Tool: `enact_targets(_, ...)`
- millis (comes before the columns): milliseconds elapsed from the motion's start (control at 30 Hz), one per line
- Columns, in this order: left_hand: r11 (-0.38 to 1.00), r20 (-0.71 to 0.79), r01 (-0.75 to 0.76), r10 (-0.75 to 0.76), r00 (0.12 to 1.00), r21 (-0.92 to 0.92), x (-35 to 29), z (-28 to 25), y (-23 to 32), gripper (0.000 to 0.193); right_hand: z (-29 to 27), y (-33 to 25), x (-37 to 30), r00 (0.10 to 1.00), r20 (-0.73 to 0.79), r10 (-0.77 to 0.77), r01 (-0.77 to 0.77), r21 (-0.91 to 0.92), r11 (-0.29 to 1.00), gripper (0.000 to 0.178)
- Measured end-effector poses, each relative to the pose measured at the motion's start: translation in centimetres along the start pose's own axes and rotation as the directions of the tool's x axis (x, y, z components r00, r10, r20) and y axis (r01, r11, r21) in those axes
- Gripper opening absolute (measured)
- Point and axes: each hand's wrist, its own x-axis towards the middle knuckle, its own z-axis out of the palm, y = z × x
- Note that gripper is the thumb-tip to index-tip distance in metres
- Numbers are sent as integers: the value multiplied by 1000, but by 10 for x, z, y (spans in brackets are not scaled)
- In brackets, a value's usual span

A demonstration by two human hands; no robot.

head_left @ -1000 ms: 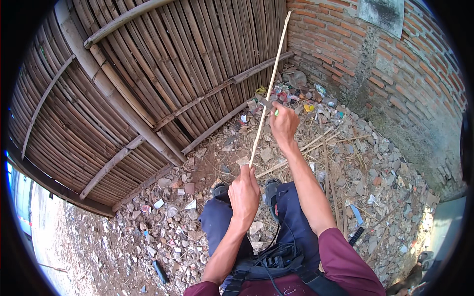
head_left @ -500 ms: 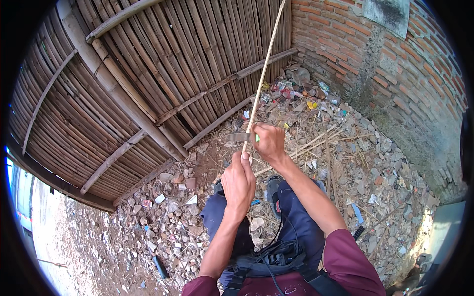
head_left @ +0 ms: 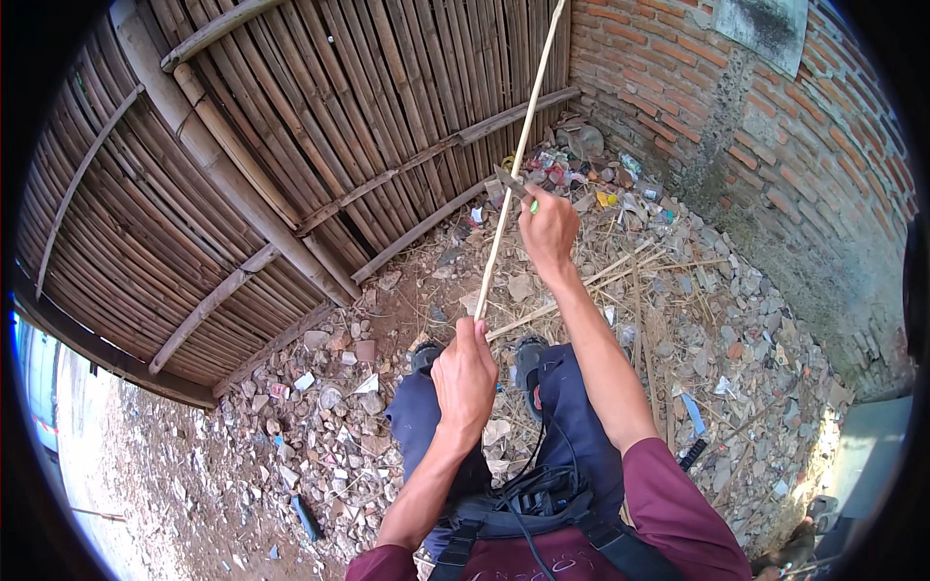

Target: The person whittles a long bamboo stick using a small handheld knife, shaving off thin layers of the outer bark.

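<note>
The knife [head_left: 512, 184] has gone back up the stick [head_left: 497, 247]. Half a second ago it was low down, just by the left hand [head_left: 464, 380]; now it is well away from that hand, up where it was a second ago. The left hand is closed tight on the near end of the stick, thumb on top. The right hand [head_left: 549, 230] is ahead of it and to the right, curled around the knife's green handle and hiding most of it. The gray blade pokes out to the left of the right hand and goes across the stick. I can't tell if it touches the wood.

Past the right hand, the stick goes up in front of the bamboo wall [head_left: 320, 107], and its far end is out of sight. A trash pile [head_left: 554, 167] sits just beyond the right hand, with a brick wall [head_left: 668, 107] behind. Thin wood strips [head_left: 521, 322] lie below the right hand, and the right forearm covers part of them. Stones [head_left: 339, 397] lie to the left of the left hand.
</note>
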Motion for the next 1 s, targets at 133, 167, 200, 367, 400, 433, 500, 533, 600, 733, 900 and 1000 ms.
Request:
enact_targets(133, 999, 74, 46, -46, 996, -1, -23, -12, -18, 18, 5, 19, 0, 994, -69, -86, 81, -61, 995, 21)
enact_targets(167, 999, 73, 9, -12, 997, 37, -26, -16, -23, 17, 4, 17, 0, 994, -51, -92, 91, -34, 995, 19)
enact_targets(200, 999, 68, 4, -7, 998, 34, -29, -19, -26, 17, 5, 13, -1, 994, -57, -97, 95, -35, 995, 19)
enact_targets(367, 1000, 56, 9, -9, 998, 6, -39, -34, -30, 16, 11, 6, -3, 991, -28, -131, 131, 13, 991, 10)
enact_targets(400, 1000, 36, 4, -4, 999, 1, -39, -37, -30, 16, 10, 2, -3, 994, 31, -106, 105, 32, 994, 10)
enact_targets(433, 1000, 30, 1, -1, 1000, 2, -38, -38, -31, 16, 15, 5, -6, 977, -24, -211, 211, 37, 977, 10)
enact_targets(500, 1000, 45, -10, 9, 999, 18, -38, -35, -34, 15, 14, 3, -11, 976, -17, -219, 219, 43, 975, 10)
enact_targets(533, 1000, 41, -8, 7, 999, 18, -41, -36, -34, 15, 14, 3, -12, 975, -12, -223, 223, 44, 974, 10)
enact_targets(600, 999, 78, -8, 5, 997, 41, -50, -38, -36, 15, 14, 3, -10, 989, 33, -145, 144, 23, 989, 12)
enact_targets(733, 999, 89, -11, 7, 996, 48, -59, -42, -37, 15, 20, 11, -6, 970, -22, -243, 244, 54, 968, 14)
enact_targets(900, 997, 137, -3, -8, 991, 78, -76, -47, -41, 16, 16, 26, 3, 994, -39, -104, 105, 10, 994, 14)
enact_targets(1000, 996, 174, 14, -30, 984, 89, -89, -52, -46, 15, 15, 41, 8, 995, -73, -74, 71, -36, 997, 23)
